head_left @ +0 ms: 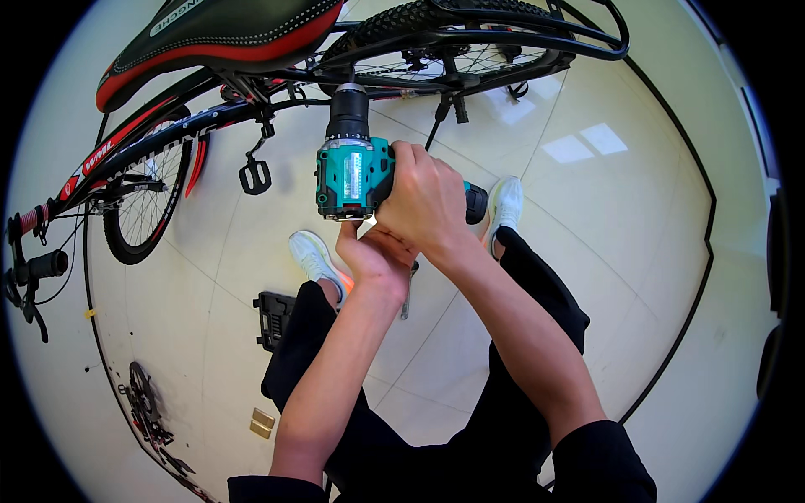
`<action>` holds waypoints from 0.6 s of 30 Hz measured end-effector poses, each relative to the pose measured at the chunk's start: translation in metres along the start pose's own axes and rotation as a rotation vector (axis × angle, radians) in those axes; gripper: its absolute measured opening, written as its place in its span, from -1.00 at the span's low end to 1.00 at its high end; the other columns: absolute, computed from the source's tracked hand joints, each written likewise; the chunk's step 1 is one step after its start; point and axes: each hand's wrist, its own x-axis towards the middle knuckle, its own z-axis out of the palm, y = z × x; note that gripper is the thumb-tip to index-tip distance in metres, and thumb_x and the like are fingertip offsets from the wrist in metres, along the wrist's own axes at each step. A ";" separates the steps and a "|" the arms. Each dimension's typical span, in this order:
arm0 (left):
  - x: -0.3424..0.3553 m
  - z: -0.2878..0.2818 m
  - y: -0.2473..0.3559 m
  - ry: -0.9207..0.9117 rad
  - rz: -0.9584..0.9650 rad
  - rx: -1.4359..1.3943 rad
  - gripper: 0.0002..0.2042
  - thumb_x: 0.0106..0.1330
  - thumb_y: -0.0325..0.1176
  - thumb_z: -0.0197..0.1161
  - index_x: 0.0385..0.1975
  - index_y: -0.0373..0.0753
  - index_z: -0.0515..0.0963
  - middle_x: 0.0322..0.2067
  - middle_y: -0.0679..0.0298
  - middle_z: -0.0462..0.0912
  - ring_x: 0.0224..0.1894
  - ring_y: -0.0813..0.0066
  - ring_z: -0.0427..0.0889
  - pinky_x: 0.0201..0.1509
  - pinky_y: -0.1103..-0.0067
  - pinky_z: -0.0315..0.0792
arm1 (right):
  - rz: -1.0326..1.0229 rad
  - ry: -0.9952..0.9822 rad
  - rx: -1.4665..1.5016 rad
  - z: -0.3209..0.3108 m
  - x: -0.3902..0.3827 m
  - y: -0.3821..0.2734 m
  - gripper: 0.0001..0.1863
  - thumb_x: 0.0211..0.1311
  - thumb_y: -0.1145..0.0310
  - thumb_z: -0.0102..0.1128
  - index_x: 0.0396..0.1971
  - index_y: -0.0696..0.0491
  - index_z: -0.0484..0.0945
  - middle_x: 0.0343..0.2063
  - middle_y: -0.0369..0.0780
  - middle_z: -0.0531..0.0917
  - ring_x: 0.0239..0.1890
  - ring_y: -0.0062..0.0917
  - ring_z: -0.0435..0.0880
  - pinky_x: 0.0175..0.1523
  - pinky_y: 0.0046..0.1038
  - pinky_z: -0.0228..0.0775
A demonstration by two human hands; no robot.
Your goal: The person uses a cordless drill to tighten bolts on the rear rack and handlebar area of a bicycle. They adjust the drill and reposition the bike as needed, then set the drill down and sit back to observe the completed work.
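A teal and black cordless drill (355, 172) is in front of me, its black chuck (349, 105) pointing away toward the bicycle's rear frame (394, 83). My right hand (426, 194) is wrapped round the drill's grip, and the battery (475, 204) sticks out to the right. Beneath the drill's back end, my left hand (377, 256) cups it with the palm turned up; most of its fingers are hidden. Whether the chuck's tip touches the frame is hard to make out. A thin silver tool (409, 293) shows just below my left hand, apparently on the floor.
Across the top are the bicycle's black and red saddle (218, 38) and rear wheel (402, 23). A pedal (255, 177) hangs down, with the front wheel (147, 197) farther left. An open black tool case (272, 320) lies by my left leg. Loose bike parts (151, 415) lie lower left.
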 end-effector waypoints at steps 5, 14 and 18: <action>0.000 -0.003 -0.001 0.005 0.011 -0.018 -0.34 0.36 0.09 -0.45 0.21 -0.26 0.34 0.15 0.19 0.47 0.20 0.36 0.46 0.22 0.43 0.37 | -0.016 -0.024 0.001 -0.002 -0.002 -0.003 -0.52 -0.36 0.51 0.23 -0.22 0.19 0.53 -0.41 -0.07 0.64 -0.48 -0.17 0.65 -0.38 -0.30 0.51; -0.001 -0.004 0.000 0.001 0.015 -0.010 -0.33 0.34 0.07 -0.46 0.24 -0.26 0.32 0.17 0.19 0.47 0.20 0.35 0.46 0.24 0.41 0.36 | -0.029 -0.004 -0.013 0.000 -0.003 -0.004 -0.49 -0.37 0.52 0.24 -0.20 0.19 0.53 -0.41 -0.08 0.64 -0.48 -0.18 0.65 -0.38 -0.31 0.51; -0.001 0.003 0.001 0.054 0.039 -0.081 -0.40 0.38 0.13 -0.38 0.03 -0.17 0.49 -0.07 0.22 0.62 -0.08 0.44 0.59 -0.05 0.51 0.46 | -0.030 0.007 -0.019 0.000 -0.002 -0.005 -0.50 -0.37 0.52 0.24 -0.21 0.18 0.53 -0.41 -0.09 0.64 -0.49 -0.18 0.65 -0.39 -0.31 0.50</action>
